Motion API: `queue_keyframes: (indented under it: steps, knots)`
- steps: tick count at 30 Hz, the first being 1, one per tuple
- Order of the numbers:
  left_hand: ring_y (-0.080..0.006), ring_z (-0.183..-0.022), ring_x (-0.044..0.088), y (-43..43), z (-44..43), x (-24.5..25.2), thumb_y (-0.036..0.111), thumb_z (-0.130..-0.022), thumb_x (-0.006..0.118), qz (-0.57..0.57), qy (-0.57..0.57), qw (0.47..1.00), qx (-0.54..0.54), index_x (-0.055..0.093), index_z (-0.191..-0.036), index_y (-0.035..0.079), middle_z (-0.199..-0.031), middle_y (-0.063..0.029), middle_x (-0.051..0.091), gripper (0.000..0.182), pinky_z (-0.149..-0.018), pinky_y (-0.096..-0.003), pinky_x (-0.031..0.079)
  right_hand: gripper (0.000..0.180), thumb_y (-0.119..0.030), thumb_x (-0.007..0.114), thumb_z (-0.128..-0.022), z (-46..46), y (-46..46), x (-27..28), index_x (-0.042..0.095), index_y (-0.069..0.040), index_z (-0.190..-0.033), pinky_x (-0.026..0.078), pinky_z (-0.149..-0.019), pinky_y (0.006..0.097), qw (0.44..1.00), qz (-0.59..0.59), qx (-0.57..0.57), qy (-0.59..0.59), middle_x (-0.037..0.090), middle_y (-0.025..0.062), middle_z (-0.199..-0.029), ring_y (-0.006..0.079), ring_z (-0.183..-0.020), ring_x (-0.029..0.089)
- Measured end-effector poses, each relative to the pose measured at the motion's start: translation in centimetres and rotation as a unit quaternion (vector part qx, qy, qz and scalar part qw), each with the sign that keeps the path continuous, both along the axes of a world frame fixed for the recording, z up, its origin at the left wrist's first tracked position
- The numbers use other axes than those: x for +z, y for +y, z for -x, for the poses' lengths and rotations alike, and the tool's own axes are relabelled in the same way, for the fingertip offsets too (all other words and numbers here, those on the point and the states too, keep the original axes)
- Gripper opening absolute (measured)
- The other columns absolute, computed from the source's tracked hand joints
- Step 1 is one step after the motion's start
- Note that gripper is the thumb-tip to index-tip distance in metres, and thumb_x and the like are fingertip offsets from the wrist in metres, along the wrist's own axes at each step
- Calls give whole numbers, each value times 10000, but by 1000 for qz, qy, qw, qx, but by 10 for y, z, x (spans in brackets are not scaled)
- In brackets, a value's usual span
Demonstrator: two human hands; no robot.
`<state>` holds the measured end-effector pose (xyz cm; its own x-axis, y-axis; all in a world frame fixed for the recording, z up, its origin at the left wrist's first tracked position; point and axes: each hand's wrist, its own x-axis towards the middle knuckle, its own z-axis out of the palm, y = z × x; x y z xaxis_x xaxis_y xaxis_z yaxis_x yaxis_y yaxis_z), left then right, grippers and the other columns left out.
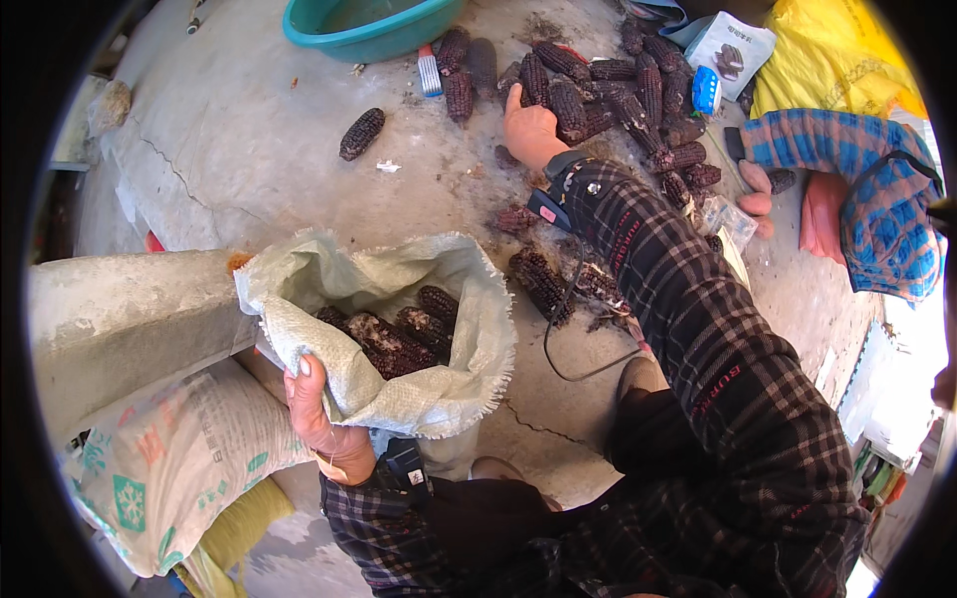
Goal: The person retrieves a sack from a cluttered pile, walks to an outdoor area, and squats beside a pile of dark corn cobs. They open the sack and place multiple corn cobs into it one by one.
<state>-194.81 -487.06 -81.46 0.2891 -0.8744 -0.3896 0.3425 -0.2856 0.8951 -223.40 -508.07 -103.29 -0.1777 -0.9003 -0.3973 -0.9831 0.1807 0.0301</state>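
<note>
My left hand [329, 422] grips the near left rim of a pale woven plastic sack [456, 396], thumb on the outside. The sack's mouth gapes upward, and several dark purple corn cobs [392, 347] lie inside it. My right hand [532, 131] reaches out to a heap of dark corn cobs [568, 108] on the concrete floor. Its index finger points forward beside a cob [534, 81]; the other fingers are mostly hidden under the hand, so whether they hold a cob cannot be seen. Two larger cobs [540, 280] lie below my right forearm.
A teal plastic basin [374, 34] and a brush [429, 73] are at the far side. One cob [362, 134] lies apart. A concrete ledge [134, 321] and a full printed sack [202, 441] stand left. At right are a yellow sack [830, 60] and blue plaid cloth [890, 194].
</note>
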Motion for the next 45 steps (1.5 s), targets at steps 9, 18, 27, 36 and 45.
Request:
queue_keyframes:
  steps: [9,18,27,36,45]
  knots:
    - [-144,-807,556,1,5,5,253,-871,504,15,36,999,-14,515,-1077,18,-917,-62,578,312,-716,-268,445,457,-272,508,-801,37,59,-4,459,56,-1116,513,-708,350,474,-64,-294,-827,607,211,-939,263,-802,624]
    - [-157,-848,524,-8,9,-2,279,-829,561,-8,23,1000,7,455,-1130,0,-952,-72,532,423,-768,-281,420,645,-469,573,-793,-64,127,83,451,-13,-1233,428,-893,347,668,-178,198,-695,568,175,-1092,273,-1012,547]
    - [-159,-830,532,0,4,-2,252,-826,567,1,31,999,-11,454,-1126,-2,-934,-71,539,409,-748,-286,430,548,-304,666,-711,74,24,30,480,1,-1127,419,-840,414,986,130,-86,-54,487,186,-1087,321,-1051,476]
    - [-159,-838,533,-5,12,-2,249,-825,576,-15,32,999,-11,450,-1138,4,-945,-70,538,417,-747,-284,434,530,-277,548,-798,55,84,35,435,12,-1228,466,-768,331,434,-76,-262,-858,587,159,-1029,226,-829,586]
    - [-140,-794,550,-3,12,-1,286,-882,484,8,-34,999,0,516,-1076,26,-907,-58,575,326,-699,-268,440,421,-165,570,-758,-2,83,65,502,-36,-1153,424,-903,376,924,98,198,-313,540,182,-1125,303,-1039,527]
